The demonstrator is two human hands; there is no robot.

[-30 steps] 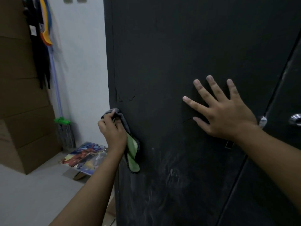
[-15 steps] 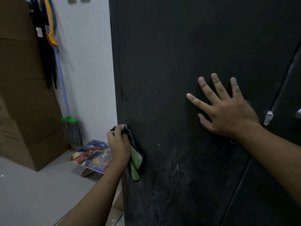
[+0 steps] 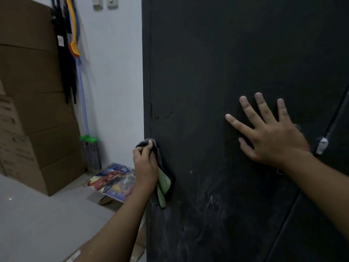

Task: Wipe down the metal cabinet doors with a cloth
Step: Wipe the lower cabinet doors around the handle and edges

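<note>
A mop (image 3: 90,148) stands against the white wall (image 3: 113,82), with grey strands at the floor, a green clamp and a pale blue handle. Left of the mop: stacked brown cardboard boxes (image 3: 32,103). Above the mop: dark straps and orange, yellow and blue items (image 3: 72,35) hang on the wall. Higher, right of the mop: two switch plates (image 3: 111,2). Right of the mop, lower: a colourful printed sheet (image 3: 113,179) at floor level. The floor (image 3: 47,224) is pale grey. Lighting is dim.

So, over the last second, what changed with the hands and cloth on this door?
The left hand, gripping the cloth, slid down the left edge of the cabinet door, away from the scratch. Nothing taken or released. The right hand stayed pressed flat on the door, fingers spread.
</note>
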